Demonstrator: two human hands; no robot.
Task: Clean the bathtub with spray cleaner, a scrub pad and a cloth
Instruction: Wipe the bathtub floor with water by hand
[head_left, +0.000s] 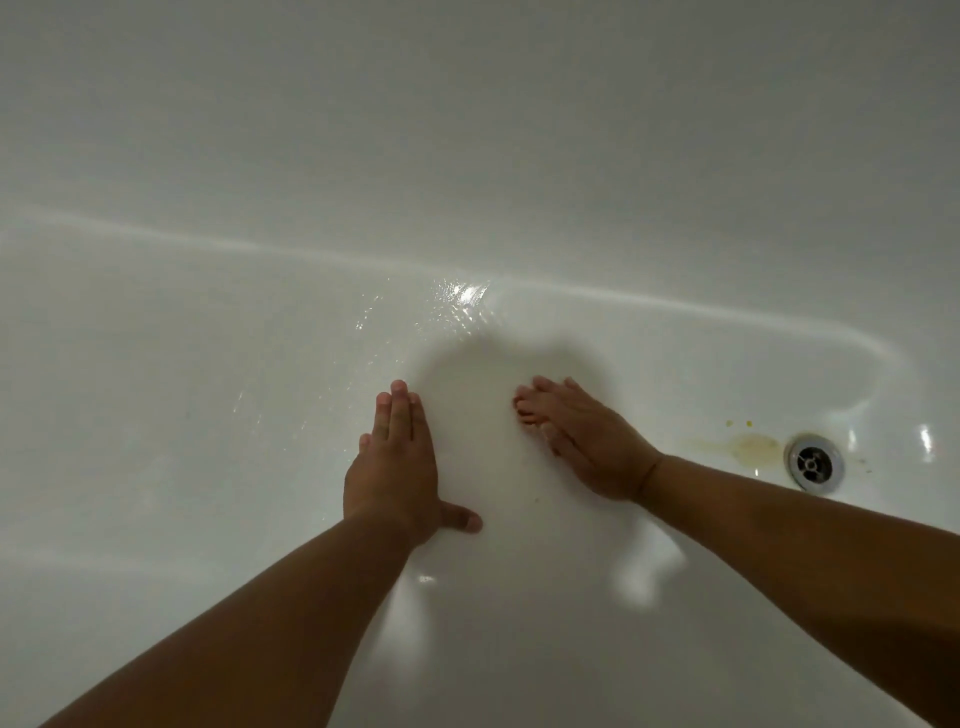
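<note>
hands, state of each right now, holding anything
Left hand: open, flat on the tub, empty.
Right hand: open, fingers straight, empty.

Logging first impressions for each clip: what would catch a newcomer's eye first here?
Two bare hands, the left hand and right hand, rest open on the white tub floor at centre. To the right, a yellowish stain lies beside the metal drain.
</note>
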